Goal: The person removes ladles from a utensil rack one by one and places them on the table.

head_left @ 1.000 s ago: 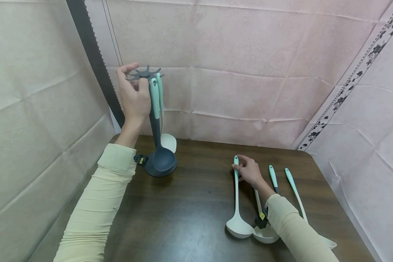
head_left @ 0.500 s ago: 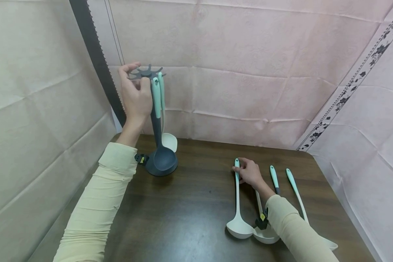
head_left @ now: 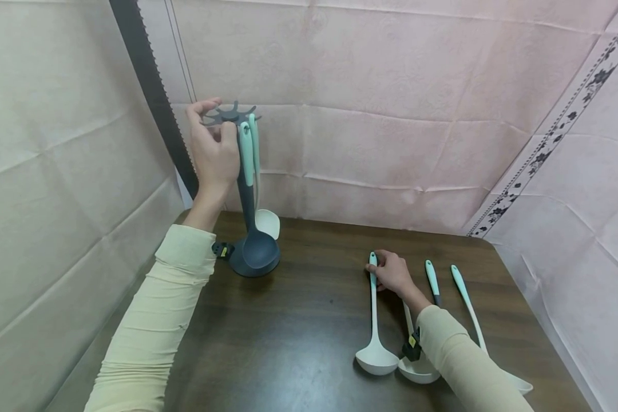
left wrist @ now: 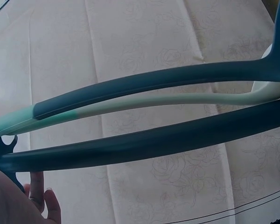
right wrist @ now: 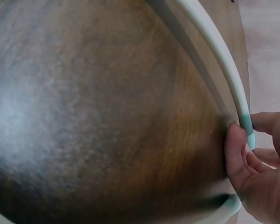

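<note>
At the back left, my left hand (head_left: pixel 215 146) grips the top of a dark utensil stand (head_left: pixel 232 116) with a ring of hooks. From it hang a dark ladle (head_left: pixel 260 249) with a mint handle and a white utensil (head_left: pixel 266 223), partly hidden behind it. In the left wrist view the stand's pole (left wrist: pixel 130 148) runs below both handles. My right hand (head_left: pixel 393 271) pinches the mint handle end of a white ladle (head_left: pixel 376 355), whose bowl rests on the table at the front. The right wrist view shows thumb and fingers on either side of that handle (right wrist: pixel 246 122).
Right of the held ladle, a second white ladle (head_left: pixel 419 371) lies partly under my right wrist. Further right are a mint handle (head_left: pixel 431 278), its head hidden by my sleeve, and a white utensil (head_left: pixel 471 315). Pale cloth (head_left: pixel 365 143) walls the wooden table (head_left: pixel 288 320) behind and at both sides.
The handle end of the white ladle in my right hand has dropped slightly, while its bowl stays in place. My left hand and the stand look unchanged apart from a slight view shift.
</note>
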The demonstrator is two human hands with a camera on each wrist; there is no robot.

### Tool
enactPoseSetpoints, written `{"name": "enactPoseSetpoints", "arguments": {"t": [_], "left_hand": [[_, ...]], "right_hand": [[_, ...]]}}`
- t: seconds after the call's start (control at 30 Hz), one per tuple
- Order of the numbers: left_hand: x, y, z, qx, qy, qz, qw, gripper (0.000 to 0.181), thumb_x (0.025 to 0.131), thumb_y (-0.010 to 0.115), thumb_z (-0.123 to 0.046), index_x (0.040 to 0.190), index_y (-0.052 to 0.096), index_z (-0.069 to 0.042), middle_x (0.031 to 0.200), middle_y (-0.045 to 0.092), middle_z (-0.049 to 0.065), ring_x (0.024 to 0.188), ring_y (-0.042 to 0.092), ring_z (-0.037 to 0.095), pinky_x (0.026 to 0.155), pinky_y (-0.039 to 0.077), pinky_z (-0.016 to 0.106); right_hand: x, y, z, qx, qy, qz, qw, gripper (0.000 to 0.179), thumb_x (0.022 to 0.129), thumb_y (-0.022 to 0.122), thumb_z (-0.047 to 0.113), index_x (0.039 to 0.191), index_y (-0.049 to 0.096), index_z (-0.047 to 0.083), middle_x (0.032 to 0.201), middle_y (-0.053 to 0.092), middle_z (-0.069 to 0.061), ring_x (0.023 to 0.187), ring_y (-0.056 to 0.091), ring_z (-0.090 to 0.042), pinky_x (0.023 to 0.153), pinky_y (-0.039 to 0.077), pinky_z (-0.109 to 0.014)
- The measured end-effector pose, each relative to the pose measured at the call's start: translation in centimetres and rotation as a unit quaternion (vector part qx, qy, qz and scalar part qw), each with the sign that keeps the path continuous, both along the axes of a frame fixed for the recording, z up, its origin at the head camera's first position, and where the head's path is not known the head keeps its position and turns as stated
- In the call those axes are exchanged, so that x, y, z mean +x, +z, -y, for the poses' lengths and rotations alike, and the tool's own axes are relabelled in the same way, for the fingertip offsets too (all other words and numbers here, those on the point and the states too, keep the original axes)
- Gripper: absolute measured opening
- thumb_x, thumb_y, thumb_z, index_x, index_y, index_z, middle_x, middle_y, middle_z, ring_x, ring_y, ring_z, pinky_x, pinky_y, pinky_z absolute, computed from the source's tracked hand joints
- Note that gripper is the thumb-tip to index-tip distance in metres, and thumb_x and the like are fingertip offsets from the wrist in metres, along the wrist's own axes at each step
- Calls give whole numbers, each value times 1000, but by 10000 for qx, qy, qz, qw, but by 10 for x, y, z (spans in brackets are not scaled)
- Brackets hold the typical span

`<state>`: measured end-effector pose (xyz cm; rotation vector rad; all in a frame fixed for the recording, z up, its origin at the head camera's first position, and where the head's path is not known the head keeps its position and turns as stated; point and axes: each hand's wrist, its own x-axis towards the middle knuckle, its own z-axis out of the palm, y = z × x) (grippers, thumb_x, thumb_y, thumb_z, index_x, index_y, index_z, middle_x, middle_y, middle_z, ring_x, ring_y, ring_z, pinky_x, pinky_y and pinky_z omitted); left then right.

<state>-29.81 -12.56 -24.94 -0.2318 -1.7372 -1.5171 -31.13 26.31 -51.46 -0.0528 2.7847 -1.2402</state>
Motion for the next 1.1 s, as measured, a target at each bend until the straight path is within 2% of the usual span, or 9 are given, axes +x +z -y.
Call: {"name": "enactPoseSetpoints", "arguments": {"t": [0.23,0.43,0.77,0.97,1.1], "left_hand": [[-5,-3,2,-20,33,3,10000,45,96,45,-14,140,44,-3,142,55,1,67,45,11,67,37,27],[-8,-5,4,4,4,3,10000,45,96,45,-15,140,44,-4,141,55,0,66,44,11,67,37,27],[-27,-17,13,-124,33,46,9999,46,98,47,-18,143,44,-9,142,55,-4,70,47,14,67,38,28],[-29,-16,16,-230,-44,139,9996,46,100,47,-20,145,43,-11,142,54,-3,76,52,16,72,41,29],[-26,-12,18,-321,-147,202,9992,46,103,48,-22,147,40,-10,151,48,1,96,60,17,85,47,28]], "right_hand": [[-1,2,0,137,153,182,9996,62,102,71,19,153,46,-6,87,63,-14,57,65,-21,52,59,-36],[-4,0,-1,404,264,150,9987,62,101,72,22,151,48,-6,87,64,-13,57,65,-20,51,58,-36],[0,-2,-2,473,270,165,9984,63,101,74,23,151,49,-4,83,65,-12,56,65,-20,51,58,-35],[0,-3,-2,485,281,183,9983,62,100,74,24,151,50,-3,83,65,-12,56,64,-20,51,58,-36],[-1,-1,-2,459,269,161,9985,62,101,74,24,151,50,-3,84,65,-12,56,65,-20,51,58,-36]]}}
